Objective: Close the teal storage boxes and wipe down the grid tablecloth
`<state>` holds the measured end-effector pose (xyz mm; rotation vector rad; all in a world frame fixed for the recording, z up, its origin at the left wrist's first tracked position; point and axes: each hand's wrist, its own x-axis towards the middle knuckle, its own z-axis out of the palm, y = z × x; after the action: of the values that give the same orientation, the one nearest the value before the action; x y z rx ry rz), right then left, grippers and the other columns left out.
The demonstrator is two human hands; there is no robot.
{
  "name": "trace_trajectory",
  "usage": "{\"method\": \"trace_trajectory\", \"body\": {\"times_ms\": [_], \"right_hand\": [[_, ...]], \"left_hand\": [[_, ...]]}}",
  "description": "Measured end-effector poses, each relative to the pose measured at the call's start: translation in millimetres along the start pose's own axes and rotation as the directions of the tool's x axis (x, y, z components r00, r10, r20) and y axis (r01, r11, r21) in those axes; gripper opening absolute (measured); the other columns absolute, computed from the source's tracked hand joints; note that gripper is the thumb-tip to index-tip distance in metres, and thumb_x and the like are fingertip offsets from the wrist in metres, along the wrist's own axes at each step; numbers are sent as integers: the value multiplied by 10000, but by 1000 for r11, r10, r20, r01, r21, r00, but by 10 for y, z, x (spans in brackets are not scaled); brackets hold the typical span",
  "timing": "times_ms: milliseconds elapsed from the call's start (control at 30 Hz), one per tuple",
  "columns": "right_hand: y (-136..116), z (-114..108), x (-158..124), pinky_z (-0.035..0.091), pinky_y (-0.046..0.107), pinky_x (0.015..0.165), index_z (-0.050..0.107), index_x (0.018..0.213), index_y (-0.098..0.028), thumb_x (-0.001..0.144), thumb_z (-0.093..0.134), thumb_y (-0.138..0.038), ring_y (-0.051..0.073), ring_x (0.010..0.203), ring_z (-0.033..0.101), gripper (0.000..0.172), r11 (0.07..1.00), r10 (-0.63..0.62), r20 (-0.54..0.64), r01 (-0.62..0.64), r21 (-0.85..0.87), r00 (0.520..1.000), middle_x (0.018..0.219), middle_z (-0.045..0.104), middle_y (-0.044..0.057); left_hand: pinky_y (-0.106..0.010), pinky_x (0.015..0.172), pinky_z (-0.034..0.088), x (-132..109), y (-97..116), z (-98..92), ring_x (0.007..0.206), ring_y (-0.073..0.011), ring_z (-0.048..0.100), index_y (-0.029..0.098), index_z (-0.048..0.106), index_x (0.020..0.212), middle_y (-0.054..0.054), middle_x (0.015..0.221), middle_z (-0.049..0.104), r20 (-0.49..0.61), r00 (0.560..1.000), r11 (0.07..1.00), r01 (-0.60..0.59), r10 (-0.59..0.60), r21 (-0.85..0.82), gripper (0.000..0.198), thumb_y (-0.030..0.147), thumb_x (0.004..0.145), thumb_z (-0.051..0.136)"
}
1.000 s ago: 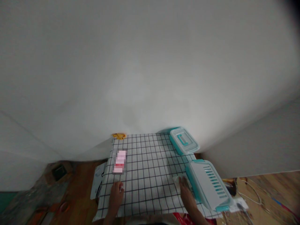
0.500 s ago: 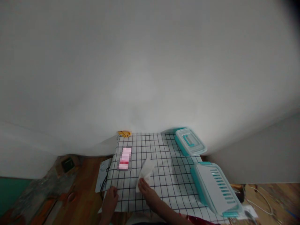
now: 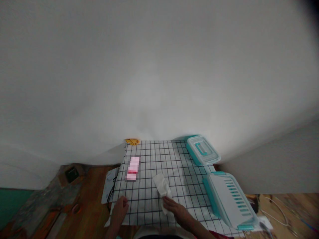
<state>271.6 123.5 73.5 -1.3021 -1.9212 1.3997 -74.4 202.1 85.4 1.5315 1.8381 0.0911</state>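
Observation:
A white cloth or tissue (image 3: pixel 161 185) lies on the black-and-white checked tabletop (image 3: pixel 149 166). My right hand (image 3: pixel 173 206) rests on its near end, fingers stretched out and flat. Near the table's front left edge, my left hand (image 3: pixel 121 205) is closed with the fingers curled in; whatever may be inside it is too small to make out. A pink and white item (image 3: pixel 133 168), blurred by pixels, lies beyond my left hand.
Two teal containers with lids, one at the back right (image 3: pixel 203 150) and a larger one at the front right (image 3: pixel 231 199), stand on the table. A yellow object (image 3: pixel 132 142) lies at the back left corner. Dark cables (image 3: pixel 110 196) hang by the left edge.
My right hand and the white cloth have moved to the right across the table, and the cloth's far end now tilts left. My left hand has shifted slightly right.

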Motion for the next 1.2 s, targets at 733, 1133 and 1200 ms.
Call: {"method": "trace_trajectory", "body": {"times_ms": [733,1133,1200], "right_hand": [[-511,-341,164,559,249,688,668,1105,-239,641,806,-327,146,808,679,492,174,567,-156,68,982,809,940,731,15],[-711,-308,192,567,221,716,684,1055,-225,661,808,-292,128,816,692,418,40,511,-90,81,996,855,1033,731,19],[-735,-310,191,567,239,726,680,1073,-217,669,805,-295,140,832,692,430,45,489,-72,57,997,870,1057,726,36]], "left_hand": [[-413,900,463,-214,1569,185,1139,-297,602,190,522,1239,-175,1293,600,516,772,459,331,371,-825,673,627,739,629],[-392,843,462,-157,1499,498,1004,-251,638,265,477,1174,-85,1073,687,577,692,282,505,433,-816,821,800,569,624],[-405,858,458,-173,1523,454,994,-250,646,300,411,1277,-76,1083,689,564,680,270,498,469,-824,832,792,628,583]]}}
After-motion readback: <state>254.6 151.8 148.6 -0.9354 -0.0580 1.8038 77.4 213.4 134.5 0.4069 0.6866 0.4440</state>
